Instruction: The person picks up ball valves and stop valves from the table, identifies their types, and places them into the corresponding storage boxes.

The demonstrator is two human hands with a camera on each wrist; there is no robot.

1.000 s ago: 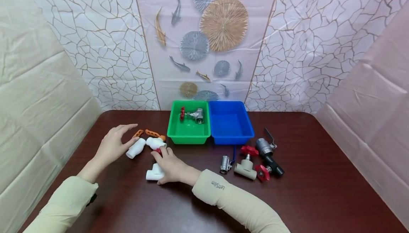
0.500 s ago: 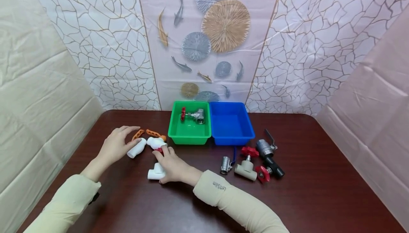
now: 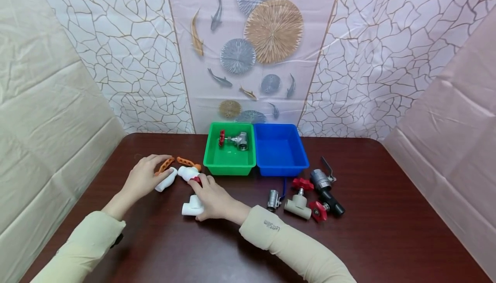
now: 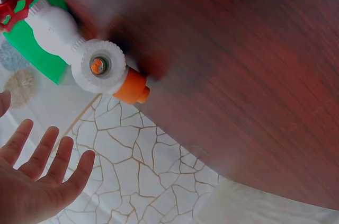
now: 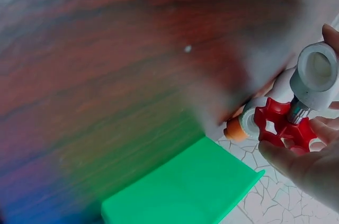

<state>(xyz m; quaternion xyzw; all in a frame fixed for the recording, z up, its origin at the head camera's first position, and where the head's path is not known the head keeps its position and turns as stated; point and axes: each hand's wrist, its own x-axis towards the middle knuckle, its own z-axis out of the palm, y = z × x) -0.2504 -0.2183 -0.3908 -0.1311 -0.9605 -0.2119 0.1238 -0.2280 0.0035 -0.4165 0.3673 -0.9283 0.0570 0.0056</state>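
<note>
Two hands of mine show in the head view: my right hand (image 3: 215,199) grasps the white tee valve (image 3: 190,208) in front of the green bin (image 3: 229,170), off its left corner, with the thumb by the pipe body and fingers at the red handwheel (image 3: 195,180). My left hand (image 3: 142,174), farther left of the green bin, is released, fingers loosely extended about the outer ball valve (image 3: 165,182); whether they touch it I cannot tell. The inner ball valve (image 3: 187,173) lies between that one and the green bin, just beside my handwheel, and a metal valve (image 3: 241,141) lies inside the green bin. I judge the step in hand to be picking up the tee valve; the next move calls for a firm, straight lift, so the wheel doesn't catch the inner ball valve. Open tabletop (image 3: 240,248) lies in front of the green bin; its front rim is the edge to mind, with the blue bin (image 3: 284,171) against its right side. In the left wrist view my spread fingers hold nothing. In the right wrist view one round mouth of the tee valve shows, my fingers are on wheel and body, and the green bin's wall stands near; whether the valve is off the table I can't tell.
</note>
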